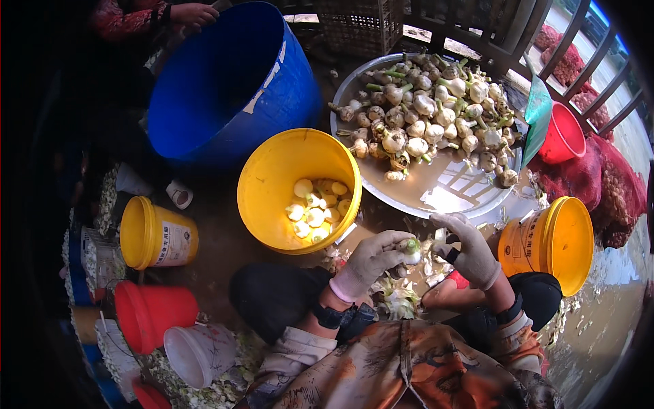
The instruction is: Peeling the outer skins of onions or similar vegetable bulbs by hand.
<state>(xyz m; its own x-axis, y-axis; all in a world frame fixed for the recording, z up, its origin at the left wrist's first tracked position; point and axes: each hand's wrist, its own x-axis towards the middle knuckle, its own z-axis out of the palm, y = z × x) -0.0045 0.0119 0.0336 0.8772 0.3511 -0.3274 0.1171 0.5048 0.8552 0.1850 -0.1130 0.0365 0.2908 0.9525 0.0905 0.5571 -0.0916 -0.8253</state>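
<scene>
wet floor (225, 238), three yellow buckets (296, 187)

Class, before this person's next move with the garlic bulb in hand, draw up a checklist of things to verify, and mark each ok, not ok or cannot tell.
1. Garlic bulb held in the left hand: ok, fingertips close around it.
2. Right hand gloved and beside the bulb: ok; whether it holds a tool: cannot tell.
3. Yellow bucket within reach and has room: ok, peeled bulbs cover only the bottom.
4. Metal tray stocked with unpeeled garlic: ok, a heap remains.
5. Peelings below the hands kept out of the bucket: ok.
6. Bulb fully peeled: not ok, green stem still shows.
</scene>
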